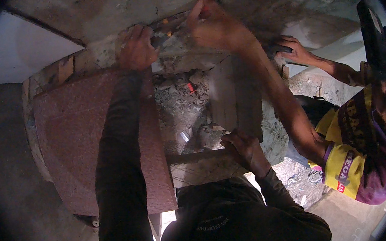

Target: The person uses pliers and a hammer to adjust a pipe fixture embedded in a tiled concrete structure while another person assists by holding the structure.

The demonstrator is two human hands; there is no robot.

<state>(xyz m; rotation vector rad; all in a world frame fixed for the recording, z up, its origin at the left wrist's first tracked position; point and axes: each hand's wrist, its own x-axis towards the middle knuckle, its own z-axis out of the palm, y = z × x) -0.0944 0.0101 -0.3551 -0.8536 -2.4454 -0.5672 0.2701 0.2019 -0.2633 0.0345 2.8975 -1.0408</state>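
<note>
My left hand reaches far out, its fingers curled against the ledge by the rough wall. A small dark grey piece shows beside its thumb; I cannot tell whether it is gripped. My left forearm crosses a reddish-brown slab. Nearer to me, my right hand has its fingers bent at the near end of a grey panel; what they hold is hidden. Between my arms lies an opening with grey rubble, a red scrap and a small shiny piece.
At the right a co-worker in a yellow and purple shirt stretches one hand to the far ledge, right of mine. The co-worker's other hand holds a dark object. A pale board stands far left.
</note>
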